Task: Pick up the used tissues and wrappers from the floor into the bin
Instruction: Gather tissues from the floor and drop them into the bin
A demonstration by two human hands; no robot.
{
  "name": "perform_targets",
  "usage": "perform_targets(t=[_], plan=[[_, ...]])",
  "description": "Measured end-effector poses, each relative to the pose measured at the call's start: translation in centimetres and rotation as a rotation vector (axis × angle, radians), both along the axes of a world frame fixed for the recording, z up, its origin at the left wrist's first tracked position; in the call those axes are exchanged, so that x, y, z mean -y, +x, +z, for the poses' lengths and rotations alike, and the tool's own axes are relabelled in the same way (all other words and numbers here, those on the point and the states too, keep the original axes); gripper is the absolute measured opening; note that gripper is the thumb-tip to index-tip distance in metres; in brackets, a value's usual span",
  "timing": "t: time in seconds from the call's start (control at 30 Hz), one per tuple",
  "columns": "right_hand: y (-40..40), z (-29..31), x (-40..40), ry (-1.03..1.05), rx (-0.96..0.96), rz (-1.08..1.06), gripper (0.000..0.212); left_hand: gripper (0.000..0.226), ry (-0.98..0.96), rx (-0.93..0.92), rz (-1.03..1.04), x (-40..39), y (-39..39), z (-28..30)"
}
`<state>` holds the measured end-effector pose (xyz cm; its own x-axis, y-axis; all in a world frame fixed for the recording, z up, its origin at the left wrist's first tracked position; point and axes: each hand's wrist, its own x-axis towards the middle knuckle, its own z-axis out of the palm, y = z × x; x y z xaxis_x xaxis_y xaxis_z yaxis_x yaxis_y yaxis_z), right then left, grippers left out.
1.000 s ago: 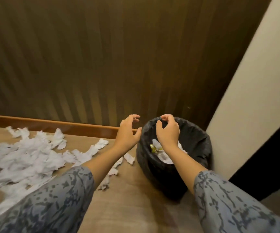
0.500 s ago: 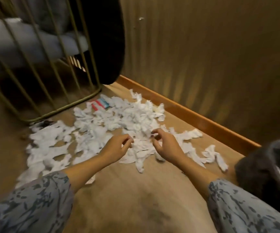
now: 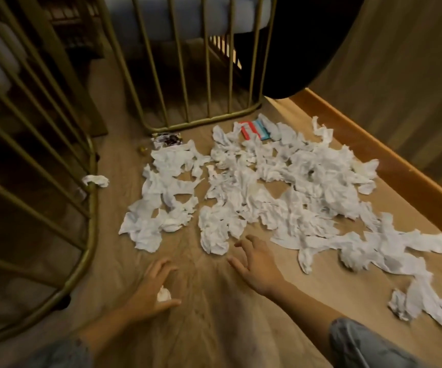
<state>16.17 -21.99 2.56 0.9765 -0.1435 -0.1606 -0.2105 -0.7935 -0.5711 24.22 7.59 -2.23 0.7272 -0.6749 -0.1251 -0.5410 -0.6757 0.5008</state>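
Gathering step — right hand (image 3: 257,264) spread, empty, nearing tissue pile (image 3: 267,187); left hand (image 3: 153,290) loosely open over a small scrap (image 3: 163,294). Next: pinch a bunch — bin out of view.

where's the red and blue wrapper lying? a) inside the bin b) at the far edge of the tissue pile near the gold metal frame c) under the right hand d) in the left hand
b: the red and blue wrapper lies on the floor at the far edge of the tissue pile, close to the foot of the gold metal frame, well beyond both hands.
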Motion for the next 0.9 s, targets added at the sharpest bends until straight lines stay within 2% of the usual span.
perform_targets(t=[0.1,0.17,0.2,0.27,0.33,0.43,0.5,0.6,0.63,0.7,0.77,0.9], plan=[[2.2,-1.2,-1.8,-0.049,-0.044,-0.069,0.076,0.048,0.032,0.083,-0.136,-2.0,-0.1,-2.2],[4.0,-2.3,-2.7,-0.083,-0.069,-0.082,0.089,0.046,0.058,0.178,-0.23,-2.9,0.8,-3.6],[5.1,-2.9,-3.1,-0.096,-0.071,-0.081,0.093,0.046,0.053,0.19,-0.214,-2.9,1.6,-3.8],[7.3,-3.9,-3.8,-0.109,-0.072,-0.093,0.092,0.051,-0.019,0.199,-0.076,-2.4,3.4,-3.3],[9.4,-4.7,-4.5,-0.123,-0.078,-0.129,0.091,0.055,-0.18,0.236,0.138,-0.8,5.8,-2.6],[11.6,-5.7,-5.1,-0.206,-0.071,-0.13,0.096,0.034,-0.35,0.254,0.376,2.2,9.9,-1.1],[12.2,-6.5,-5.3,-0.236,-0.07,-0.102,0.09,0.026,-0.35,0.294,0.517,3.2,12.4,-1.5],[11.7,-7.9,-5.8,-0.12,-0.014,-0.116,0.06,0.03,-0.189,0.341,0.626,3.4,14.0,-3.9],[11.3,-8.3,-6.1,-0.093,0.032,-0.116,0.049,0.028,-0.204,0.312,0.641,3.4,13.9,-4.6],[10.0,-9.0,-6.8,-0.084,0.143,-0.104,0.032,0.024,-0.3,0.204,0.6,3.2,13.3,-5.5],[8.5,-9.4,-7.5,-0.05,0.253,-0.104,0.024,0.021,-0.374,0.139,0.519,2.9,11.9,-5.6],[5.4,-9.4,-9.0,0.071,0.344,-0.145,0.018,0.026,-0.38,0.168,0.349,2.3,9.0,-5.6]])
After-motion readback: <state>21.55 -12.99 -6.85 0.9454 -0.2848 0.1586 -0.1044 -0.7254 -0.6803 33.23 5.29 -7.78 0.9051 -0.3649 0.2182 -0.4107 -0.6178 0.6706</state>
